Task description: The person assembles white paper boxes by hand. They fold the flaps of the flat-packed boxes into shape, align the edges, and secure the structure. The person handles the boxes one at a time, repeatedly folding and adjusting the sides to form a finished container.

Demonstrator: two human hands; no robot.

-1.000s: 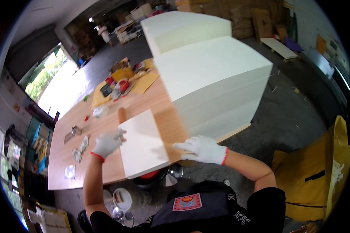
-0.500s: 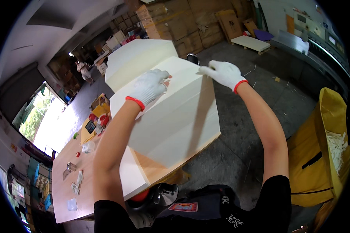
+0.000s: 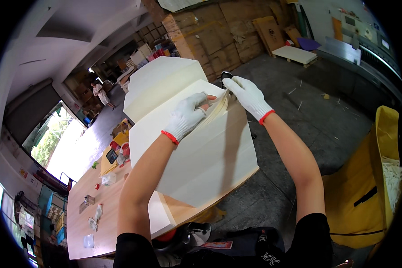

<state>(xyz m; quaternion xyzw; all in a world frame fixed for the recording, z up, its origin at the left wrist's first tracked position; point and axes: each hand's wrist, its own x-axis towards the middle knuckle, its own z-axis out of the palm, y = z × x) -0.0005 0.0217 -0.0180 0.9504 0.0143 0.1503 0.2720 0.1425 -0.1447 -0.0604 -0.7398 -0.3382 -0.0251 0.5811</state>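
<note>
A tall stack of white paper sheets stands on the wooden table in front of me. My right hand, in a white knit glove with a red cuff, pinches the far right corner of the top sheets. That corner is bent up, and the sheet edges fan apart below it. My left hand, gloved the same way, rests on the top sheet beside the fanned edge. Its bare thumb and finger tips show, spread apart. Another white paper stack rises just behind.
The tabletop at left holds a calculator, a metal tool and crumpled gloves. A yellow bag of paper scraps stands at right. Beyond are a pallet, cardboard, a machine and a distant person.
My right hand has drawn slightly left and bent up the corner of the top sheets, whose edges now fan out. My left hand has slid right, toward that edge.
</note>
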